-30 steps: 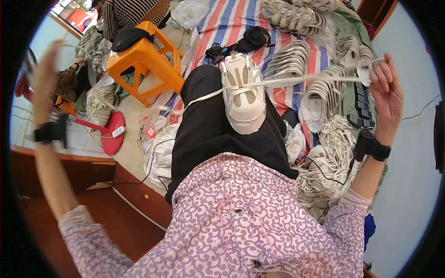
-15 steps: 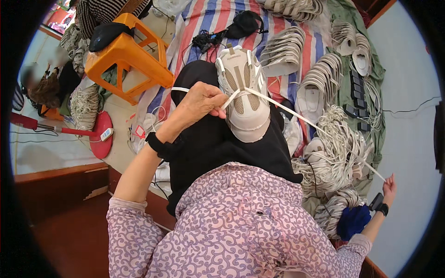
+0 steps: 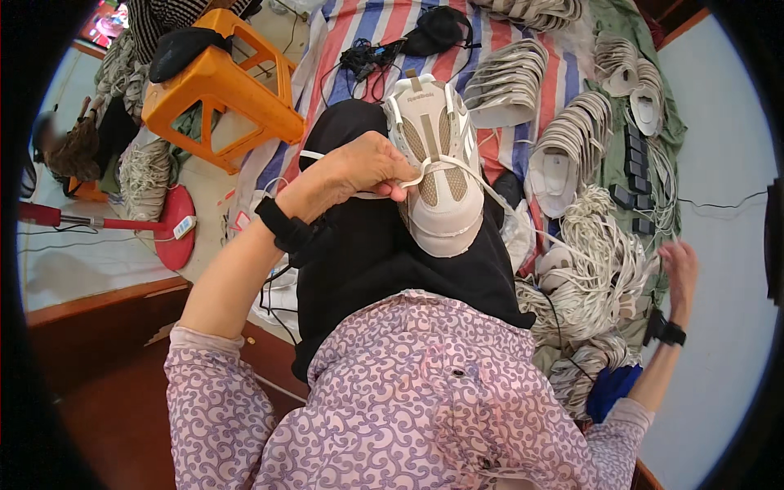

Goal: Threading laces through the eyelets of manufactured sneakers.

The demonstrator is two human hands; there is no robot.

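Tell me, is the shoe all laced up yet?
Not yet. White lace already crosses the lower part of the beige shoe on the lap. The left hand pinches the lace at the middle. The right hand is out beside the pile of laces. The top part looks unlaced.

The left hand (image 3: 371,167), raised far out to the side a second before, came in and closed on the white lace (image 3: 445,166) at the beige sneaker (image 3: 437,163) on the lap. The right hand (image 3: 679,265), which had held the lace taut, swung out and hovered open beside the lace bundles (image 3: 600,273).
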